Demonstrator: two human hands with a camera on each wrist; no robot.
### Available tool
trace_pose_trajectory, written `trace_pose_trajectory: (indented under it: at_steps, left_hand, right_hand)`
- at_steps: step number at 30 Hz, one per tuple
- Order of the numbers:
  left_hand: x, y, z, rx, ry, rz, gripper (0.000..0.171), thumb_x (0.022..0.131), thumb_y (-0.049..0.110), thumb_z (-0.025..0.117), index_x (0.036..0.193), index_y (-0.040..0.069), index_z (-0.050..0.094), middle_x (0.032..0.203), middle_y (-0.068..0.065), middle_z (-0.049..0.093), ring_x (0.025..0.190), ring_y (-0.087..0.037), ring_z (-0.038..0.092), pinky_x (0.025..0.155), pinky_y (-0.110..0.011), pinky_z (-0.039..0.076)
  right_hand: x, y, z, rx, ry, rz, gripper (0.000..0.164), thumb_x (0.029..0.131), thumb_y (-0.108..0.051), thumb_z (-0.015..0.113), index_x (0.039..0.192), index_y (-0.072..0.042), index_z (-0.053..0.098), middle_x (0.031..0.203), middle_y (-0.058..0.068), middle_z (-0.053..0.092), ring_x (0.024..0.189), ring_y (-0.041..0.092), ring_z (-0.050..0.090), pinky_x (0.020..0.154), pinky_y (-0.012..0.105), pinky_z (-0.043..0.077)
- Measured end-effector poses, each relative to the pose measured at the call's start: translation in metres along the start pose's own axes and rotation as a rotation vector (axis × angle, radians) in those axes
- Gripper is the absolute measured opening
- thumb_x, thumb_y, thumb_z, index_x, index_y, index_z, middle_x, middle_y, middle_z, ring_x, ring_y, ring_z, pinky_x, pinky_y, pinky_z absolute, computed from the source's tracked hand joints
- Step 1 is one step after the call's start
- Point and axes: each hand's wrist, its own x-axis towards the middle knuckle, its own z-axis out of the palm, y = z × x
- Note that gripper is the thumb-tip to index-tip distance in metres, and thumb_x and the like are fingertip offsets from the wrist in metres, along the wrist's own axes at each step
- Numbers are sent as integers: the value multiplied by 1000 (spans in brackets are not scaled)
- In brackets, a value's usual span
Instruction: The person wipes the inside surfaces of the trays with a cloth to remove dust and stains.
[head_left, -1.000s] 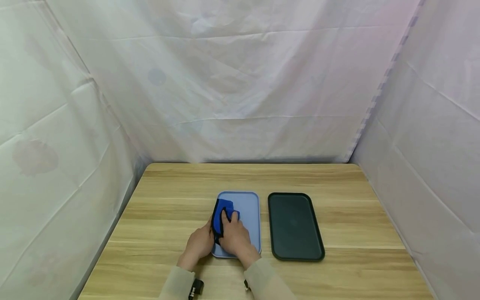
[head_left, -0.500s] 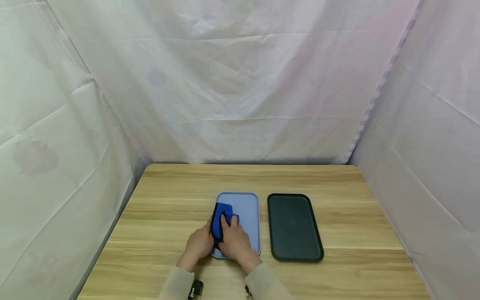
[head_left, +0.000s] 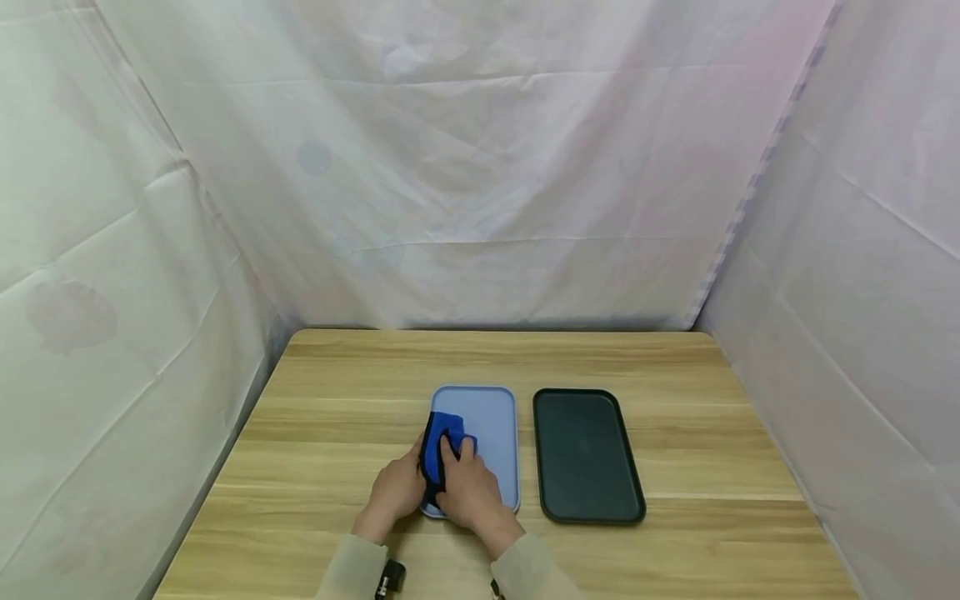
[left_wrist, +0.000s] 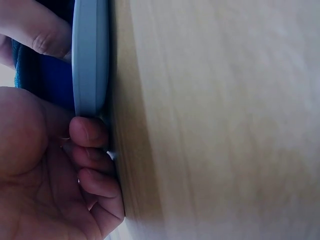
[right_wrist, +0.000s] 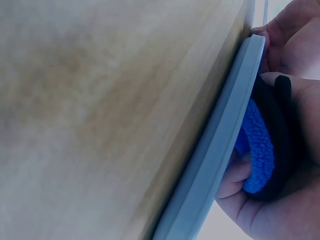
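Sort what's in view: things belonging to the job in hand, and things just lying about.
In the job:
blue cloth, held by the right hand
light blue tray, gripped by the left hand

Lying about, apparently:
dark green tray, untouched

The blue cloth (right_wrist: 260,155) is a textile with a fine, looped, fluffy pile, matt throughout; its black border (right_wrist: 281,150) appears flatter and smoother. The light-blue tray (head_left: 493,425) looks to be moulded plastic, its outer wall smooth and satin. The dark green tray (head_left: 588,458) is also apparently plastic, smooth and mostly matt. The tabletop (head_left: 300,467) shows streaked wood grain under a smooth, low-gloss finish. The sheeting (head_left: 480,167) is thin and creased; whether fabric or plastic cannot be determined. The sleeves (head_left: 358,562) are matt cloth.
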Motion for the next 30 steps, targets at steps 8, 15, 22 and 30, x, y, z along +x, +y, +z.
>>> trace_pose_trajectory:
  at_steps: [8,15,22,30]
  left_hand:
    - [1,-2,1,-3,1,3,54,105,12,49,158,6,41,101,-21,75,70,-20,63,66,-43,52]
    - [1,-2,1,-10,-9,-6,55,104,12,49,159,7,41,89,-17,73,64,-19,57,62,-40,49]
    - [1,0,1,-9,-11,-6,55,106,14,48,159,7,40,82,-14,71,61,-19,55,59,-38,47]
    - [1,0,2,-5,-8,-3,54,107,15,48,158,3,40,81,-13,71,62,-18,55,61,-38,47]
  right_hand:
    - [-3,-1,2,-20,-11,8,90,87,-33,84,161,-16,38,141,21,46,97,30,63,63,38,52]
    - [-6,0,3,-32,-9,7,90,86,-34,84,162,-17,38,141,21,47,97,30,63,62,38,51]
    - [-7,3,1,-8,-15,4,89,86,-32,85,161,-18,40,140,20,47,97,30,62,62,38,51]
    - [-10,8,-2,-2,-18,-4,87,85,-31,85,160,-19,41,139,20,49,100,30,63,64,40,52]
